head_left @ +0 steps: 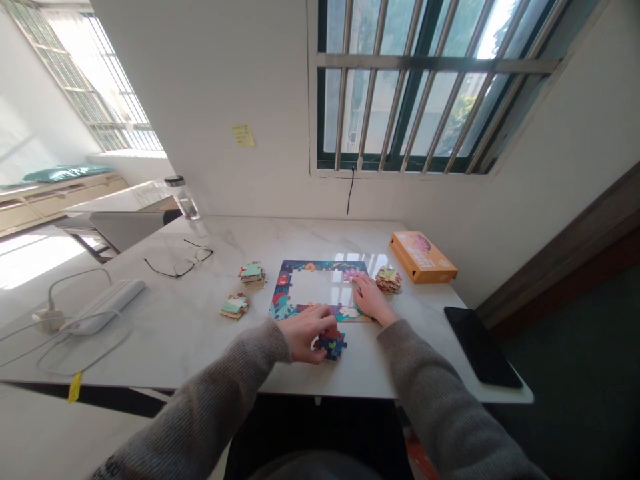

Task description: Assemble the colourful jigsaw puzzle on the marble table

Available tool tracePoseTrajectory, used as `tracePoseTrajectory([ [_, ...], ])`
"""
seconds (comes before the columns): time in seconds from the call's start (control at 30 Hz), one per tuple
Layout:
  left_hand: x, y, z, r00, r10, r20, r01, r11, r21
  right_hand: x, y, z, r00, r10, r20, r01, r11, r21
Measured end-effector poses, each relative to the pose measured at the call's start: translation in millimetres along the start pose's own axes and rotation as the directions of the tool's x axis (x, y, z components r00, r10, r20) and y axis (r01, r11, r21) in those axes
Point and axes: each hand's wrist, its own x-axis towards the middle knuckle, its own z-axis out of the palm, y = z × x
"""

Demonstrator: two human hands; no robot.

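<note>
A jigsaw puzzle border [284, 283] of joined, colourful pieces forms a rectangle around a bare middle. My left hand [307, 331] is curled around a small stack of dark puzzle pieces [334, 347] just in front of the border's near side. My right hand [373, 300] lies over the right side of the border, fingers stretched out and fingertips touching it by a pink patch. Whatever is beneath the right palm is hidden. Close beyond that hand sits a pile of puzzle pieces [389, 280]. Left of the border are two stacks of pieces, a farther stack [253, 273] and a nearer stack [235, 306].
An orange box [423, 257] stands at the back right, with a black tablet-like slab [481, 348] at the right edge. Eyeglasses [184, 267], a white power strip [105, 307] with cables and a clear bottle [184, 199] are on the left.
</note>
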Motion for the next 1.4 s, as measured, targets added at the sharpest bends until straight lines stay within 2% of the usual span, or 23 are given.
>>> tracePoseTrajectory([
  [0.1,4,-16,-1.8,0.984,-0.034,-0.173,0.032,0.999,-0.016,0,1,0,1.0,-0.01,-0.008,0.01,1.0,0.0],
  [0.2,11,-41,2.0,0.926,-0.125,-0.357,0.129,0.992,-0.012,0,1,0,1.0,-0.01,-0.006,0.01,1.0,0.003],
  [0.33,20,-70,12.7,0.868,-0.16,-0.471,0.199,0.979,0.035,1,1,-1,1.0,-0.013,-0.004,0.013,1.0,0.003],
  [0.43,22,-82,20.1,0.827,-0.16,-0.54,0.224,0.973,0.054,0,2,0,1.0,-0.011,-0.009,0.011,1.0,0.008],
  [0.57,19,-87,27.0,0.799,-0.155,-0.581,0.213,0.976,0.033,0,-1,-2,1.0,-0.011,-0.018,0.011,1.0,0.026],
  [0.63,18,-87,28.9,0.787,-0.156,-0.598,0.207,0.978,0.017,3,-8,-5,0.998,-0.01,-0.061,0.013,0.998,0.059],
  [0.73,18,-85,30.0,0.772,-0.147,-0.618,0.199,0.98,0.015,8,-27,-13,0.989,-0.014,-0.15,0.039,0.985,0.17],
  [0.8,18,-82,30.3,0.775,-0.128,-0.619,0.185,0.982,0.028,11,-45,-16,0.987,0.012,-0.16,0.038,0.952,0.303],
  [0.83,19,-81,30.7,0.78,-0.117,-0.614,0.174,0.984,0.033,12,-54,-17,0.991,0.038,-0.128,0.016,0.917,0.399],
  [0.93,20,-79,33.6,0.794,-0.092,-0.6,0.136,0.99,0.028,13,-75,-16,0.997,0.06,0.052,-0.079,0.731,0.678],
  [1.0,21,-79,36.3,0.798,-0.084,-0.597,0.119,0.993,0.019,12,-83,-15,0.991,0.044,0.126,-0.126,0.62,0.775],
  [1.07,22,-79,38.5,0.798,-0.08,-0.597,0.104,0.995,0.005,11,-85,-15,0.987,0.034,0.155,-0.148,0.549,0.823],
  [1.17,22,-81,39.0,0.792,-0.063,-0.607,0.071,0.997,-0.011,10,-83,-15,0.985,0.027,0.168,-0.159,0.507,0.847],
  [1.33,19,-88,33.3,0.718,-0.06,-0.694,0.1,0.995,0.018,8,-82,-14,0.98,0.0,0.201,-0.173,0.507,0.845],
  [1.4,18,-90,31.5,0.711,-0.076,-0.7,0.115,0.993,0.009,8,-83,-14,0.98,0.011,0.199,-0.176,0.52,0.836],
])
